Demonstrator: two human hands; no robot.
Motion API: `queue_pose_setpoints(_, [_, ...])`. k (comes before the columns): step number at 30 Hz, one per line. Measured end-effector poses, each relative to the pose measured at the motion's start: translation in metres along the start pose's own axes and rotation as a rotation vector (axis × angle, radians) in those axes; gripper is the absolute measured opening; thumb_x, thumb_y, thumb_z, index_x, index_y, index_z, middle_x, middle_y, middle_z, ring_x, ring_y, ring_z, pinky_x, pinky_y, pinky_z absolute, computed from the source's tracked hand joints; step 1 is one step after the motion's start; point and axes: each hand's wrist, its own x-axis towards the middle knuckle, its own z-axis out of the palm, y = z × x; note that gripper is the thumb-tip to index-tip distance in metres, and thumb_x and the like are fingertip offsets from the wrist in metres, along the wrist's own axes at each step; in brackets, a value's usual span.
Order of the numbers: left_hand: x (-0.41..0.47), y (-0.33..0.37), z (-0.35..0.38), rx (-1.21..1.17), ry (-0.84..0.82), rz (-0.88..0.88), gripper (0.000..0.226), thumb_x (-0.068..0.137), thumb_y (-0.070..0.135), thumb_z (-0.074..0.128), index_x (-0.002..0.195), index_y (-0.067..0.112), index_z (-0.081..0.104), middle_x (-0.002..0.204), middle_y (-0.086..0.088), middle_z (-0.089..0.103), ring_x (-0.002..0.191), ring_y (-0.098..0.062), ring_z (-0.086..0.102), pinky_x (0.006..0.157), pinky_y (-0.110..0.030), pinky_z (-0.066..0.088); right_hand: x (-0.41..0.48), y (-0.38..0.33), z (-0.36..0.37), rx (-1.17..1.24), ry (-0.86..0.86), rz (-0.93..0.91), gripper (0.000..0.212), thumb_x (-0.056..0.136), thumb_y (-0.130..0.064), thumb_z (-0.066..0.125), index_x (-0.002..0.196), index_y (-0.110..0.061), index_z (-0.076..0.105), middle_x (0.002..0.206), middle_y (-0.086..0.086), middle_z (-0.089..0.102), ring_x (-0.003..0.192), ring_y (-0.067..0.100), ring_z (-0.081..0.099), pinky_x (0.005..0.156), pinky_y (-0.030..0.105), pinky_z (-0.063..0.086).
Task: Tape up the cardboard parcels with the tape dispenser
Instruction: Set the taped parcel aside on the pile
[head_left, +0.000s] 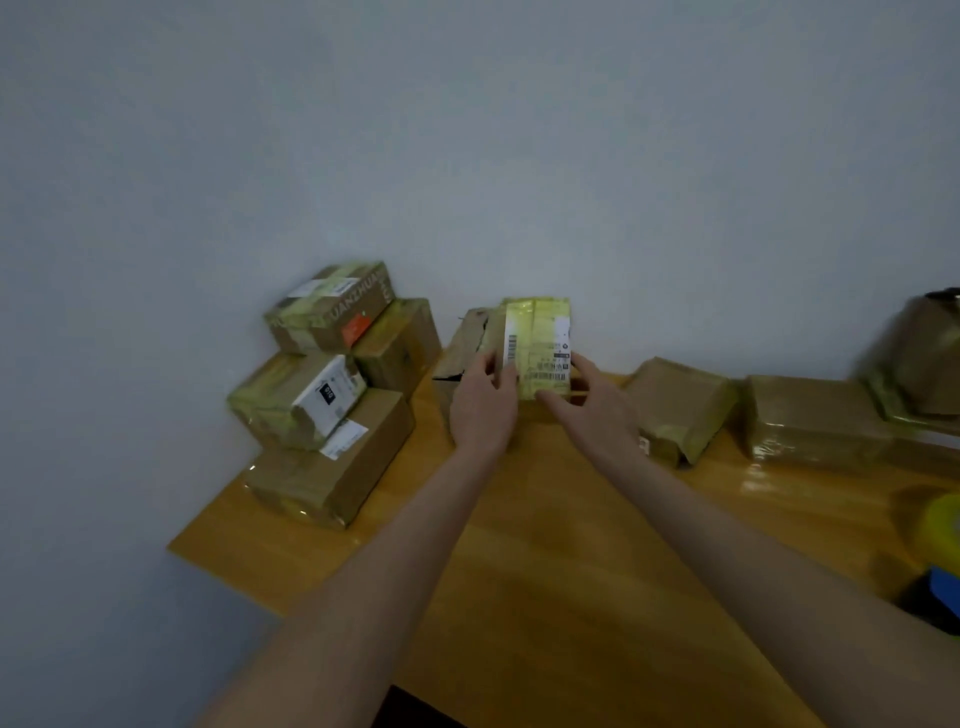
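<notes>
My left hand (483, 408) and right hand (597, 410) both grip the small, yellow-taped brown cardboard parcel (537, 340), holding it upright near the back of the orange wooden table (545, 571) so I can check it, while the blue tape dispenser with its yellow roll (937, 587) waits far right.

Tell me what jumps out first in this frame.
The left hand and right hand grip a yellow-taped parcel upright at the far edge of the table by the wall. A stack of parcels sits left of it; the tape dispenser lies at the frame's right edge, cut off.
</notes>
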Motion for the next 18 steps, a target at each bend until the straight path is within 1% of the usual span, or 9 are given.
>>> queue_pose_setpoints(3, [0.049,-0.031,-0.035,-0.039,0.025,0.038,0.035,0.099,0.030,0.046,0.131,0.017,0.050,0.123,0.001,0.060,0.098,-0.005,0.052,0.067,-0.013,0.040,0.029,-0.031,0.054,0.040,0.026,-0.031,0.053,0.086,-0.036,0.068,0.136,-0.027,0.050,0.114,-0.007,0.065,0.093,0.009,0.060,0.073,0.027,0.052])
queue_pose_setpoints(4, [0.067,-0.044,-0.047,-0.049,0.019,0.045,0.035,0.099,0.030,0.046,0.132,0.017,0.049,0.124,0.001,0.060,0.099,-0.004,0.052,0.067,-0.011,0.037,0.038,-0.041,0.075,0.044,0.038,-0.029,0.052,0.086,-0.035,0.068,0.134,-0.028,0.051,0.114,-0.007,0.065,0.093,0.009,0.060,0.075,0.029,0.053])
queue_pose_setpoints(5, [0.084,-0.058,-0.059,-0.056,0.009,0.042,0.036,0.099,0.030,0.046,0.132,0.016,0.049,0.125,0.000,0.059,0.102,-0.006,0.053,0.071,-0.013,0.039,0.046,-0.051,0.097,0.049,0.048,-0.014,0.051,0.086,-0.035,0.069,0.134,-0.029,0.052,0.114,-0.008,0.066,0.093,0.009,0.060,0.076,0.031,0.054])
queue_pose_setpoints(6, [0.098,-0.072,-0.072,-0.058,0.001,0.026,0.037,0.099,0.030,0.046,0.133,0.016,0.048,0.126,0.000,0.058,0.106,-0.009,0.054,0.077,-0.017,0.042,0.053,-0.060,0.118,0.057,0.044,0.008,0.051,0.086,-0.035,0.069,0.133,-0.030,0.052,0.112,-0.009,0.066,0.092,0.007,0.060,0.075,0.031,0.054])
queue_pose_setpoints(8, [0.124,-0.098,-0.097,-0.035,-0.033,0.004,0.039,0.099,0.032,0.046,0.134,0.016,0.048,0.128,-0.001,0.057,0.113,-0.015,0.055,0.086,-0.026,0.045,0.060,-0.077,0.157,0.089,0.026,0.059,0.050,0.086,-0.035,0.069,0.134,-0.032,0.052,0.108,-0.013,0.065,0.086,0.001,0.057,0.069,0.025,0.051])
queue_pose_setpoints(10, [0.148,-0.119,-0.118,-0.016,-0.059,0.007,0.039,0.098,0.032,0.047,0.134,0.016,0.048,0.129,-0.003,0.057,0.115,-0.018,0.055,0.090,-0.032,0.047,0.067,-0.092,0.188,0.108,0.018,0.095,0.049,0.086,-0.036,0.069,0.133,-0.031,0.053,0.106,-0.015,0.065,0.083,-0.002,0.056,0.068,0.024,0.051])
queue_pose_setpoints(12, [0.169,-0.135,-0.135,-0.013,-0.062,0.013,0.040,0.098,0.031,0.047,0.135,0.015,0.048,0.130,-0.004,0.057,0.114,-0.019,0.055,0.089,-0.033,0.047,0.075,-0.107,0.213,0.122,0.023,0.121,0.051,0.086,-0.037,0.068,0.134,-0.031,0.052,0.106,-0.017,0.064,0.085,-0.002,0.058,0.073,0.027,0.055])
queue_pose_setpoints(15, [0.191,-0.149,-0.157,-0.017,-0.049,-0.010,0.042,0.098,0.032,0.046,0.137,0.015,0.046,0.132,-0.005,0.055,0.115,-0.019,0.054,0.087,-0.030,0.044,0.087,-0.128,0.239,0.102,0.012,0.131,0.051,0.086,-0.040,0.067,0.134,-0.031,0.052,0.103,-0.016,0.064,0.084,-0.001,0.060,0.070,0.026,0.054])
queue_pose_setpoints(18, [0.206,-0.161,-0.181,-0.006,-0.014,-0.017,0.043,0.097,0.032,0.047,0.136,0.015,0.048,0.132,-0.005,0.055,0.115,-0.020,0.054,0.083,-0.028,0.041,0.096,-0.149,0.259,0.069,-0.032,0.102,0.051,0.087,-0.043,0.065,0.134,-0.028,0.051,0.108,-0.009,0.067,0.085,0.007,0.063,0.074,0.034,0.057])
